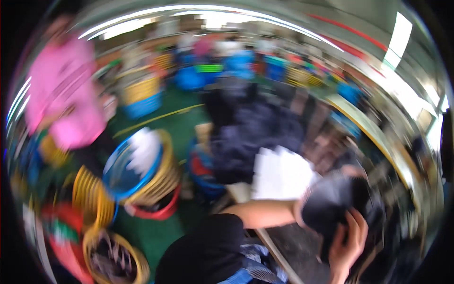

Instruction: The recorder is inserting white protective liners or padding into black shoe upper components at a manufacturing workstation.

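The middle of the view is filled by a blurred heap of dark cloth. In front of it, a white stack is seen. Just right of that, a black piece is touched at its lower right by the bent fingers of the right hand; the left hand is mostly hidden by it, and whether either is clamped cannot be told

Grn floor: ylw line, stacked baskets, red at btm. Table: wht pile, blurred.
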Available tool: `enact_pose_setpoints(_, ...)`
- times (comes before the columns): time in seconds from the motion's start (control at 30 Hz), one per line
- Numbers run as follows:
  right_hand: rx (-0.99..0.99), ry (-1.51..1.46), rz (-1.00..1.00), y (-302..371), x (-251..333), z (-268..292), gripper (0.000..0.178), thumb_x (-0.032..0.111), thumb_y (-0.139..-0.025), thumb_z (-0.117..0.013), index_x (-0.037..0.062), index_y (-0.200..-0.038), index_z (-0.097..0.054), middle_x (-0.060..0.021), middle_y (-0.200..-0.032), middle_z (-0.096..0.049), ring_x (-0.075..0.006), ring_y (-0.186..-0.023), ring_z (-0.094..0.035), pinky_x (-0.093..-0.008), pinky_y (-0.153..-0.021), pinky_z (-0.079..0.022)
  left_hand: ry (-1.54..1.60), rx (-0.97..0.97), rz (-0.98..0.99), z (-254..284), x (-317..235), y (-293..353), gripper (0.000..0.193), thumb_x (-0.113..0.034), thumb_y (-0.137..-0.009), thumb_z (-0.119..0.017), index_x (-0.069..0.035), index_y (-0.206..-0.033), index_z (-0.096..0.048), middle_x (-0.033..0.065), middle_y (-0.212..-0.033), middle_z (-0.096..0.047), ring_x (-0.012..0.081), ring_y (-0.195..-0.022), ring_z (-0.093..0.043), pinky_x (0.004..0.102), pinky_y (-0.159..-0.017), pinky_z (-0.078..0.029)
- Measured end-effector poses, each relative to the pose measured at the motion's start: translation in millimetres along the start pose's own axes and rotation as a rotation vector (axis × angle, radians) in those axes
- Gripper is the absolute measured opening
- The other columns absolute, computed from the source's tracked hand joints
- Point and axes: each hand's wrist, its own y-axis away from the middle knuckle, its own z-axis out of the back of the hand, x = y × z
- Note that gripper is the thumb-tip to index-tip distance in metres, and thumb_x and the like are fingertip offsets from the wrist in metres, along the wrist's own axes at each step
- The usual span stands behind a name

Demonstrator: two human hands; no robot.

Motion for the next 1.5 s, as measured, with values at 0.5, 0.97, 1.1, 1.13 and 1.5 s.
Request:
enact_pose_setpoints(0.5, 0.512, -0.028, -0.129, -54.9, -19.1, -28.8, 0.033, 0.022, -0.082, -0.083, -0.0059, -0.087, -0.066, -0.0206, -0.079, -0.069, -0.0304, -0.075, -0.068, -0.0444, -0.068, -0.052, -0.362, 0.44, 0.539, 85.3, -65.0, 3.0, 0.065, -0.042, -0.087, -0.082, -0.001, -0.134, -0.063, 0.014, -0.135, -0.064, 0.0249, -0.124, -0.058, 0.0356, -0.108, -0.044)
enact_pose_setpoints(0.97, 0.577, -0.694, -0.626, -56.2, -24.5, 17.8, 0.023, 0.01, -0.082, -0.086, -0.0011, -0.083, -0.066, 0.0069, -0.071, -0.059, -0.0021, -0.067, -0.052, -0.023, -0.058, -0.042, -0.182, 0.216, 0.695, 69.2, -45.4, -7.8, 0.026, -0.007, -0.079, -0.09, -0.003, -0.095, -0.07, -0.0047, -0.083, -0.071, 0.0002, -0.076, -0.059, 0.0203, -0.068, -0.046)
enact_pose_setpoints(1.1, 0.402, -0.71, -0.601, -35.7, -43.5, 24.6, 0.037, 0.018, -0.087, -0.085, 0.0047, -0.069, -0.056, 0.0075, -0.064, -0.048, -0.0021, -0.063, -0.041, -0.025, -0.053, -0.033, -0.179, 0.251, 0.651, 69.0, -25.6, -12.6, 0.028, -0.008, -0.08, -0.089, -0.001, -0.101, -0.072, -0.0032, -0.088, -0.072, 0.0014, -0.08, -0.059, 0.0202, -0.072, -0.047)
enact_pose_setpoints(1.13, 0.378, -0.718, -0.623, -33.3, -45.6, 26.9, 0.038, 0.019, -0.088, -0.084, 0.005, -0.068, -0.055, 0.0072, -0.064, -0.047, -0.0024, -0.063, -0.04, -0.0255, -0.053, -0.033, -0.173, 0.242, 0.619, 62.2, -24.9, -17.0, 0.031, -0.008, -0.081, -0.089, -0.001, -0.106, -0.072, -0.0018, -0.093, -0.073, 0.002, -0.085, -0.06, 0.0204, -0.076, -0.048)
enact_pose_setpoints(1.5, 0.35, -0.475, -0.6, -44.0, -57.1, 27.2, 0.033, 0.028, -0.101, -0.068, -0.0045, -0.103, -0.066, -0.011, -0.079, -0.069, -0.0136, -0.072, -0.06, -0.0327, -0.068, -0.051, -0.121, 0.477, 0.816, 53.6, 23.6, -88.0, 0.036, -0.024, -0.101, -0.068, -0.001, -0.129, -0.065, 0.0058, -0.114, -0.074, 0.0117, -0.107, -0.065, 0.0309, -0.097, -0.052)
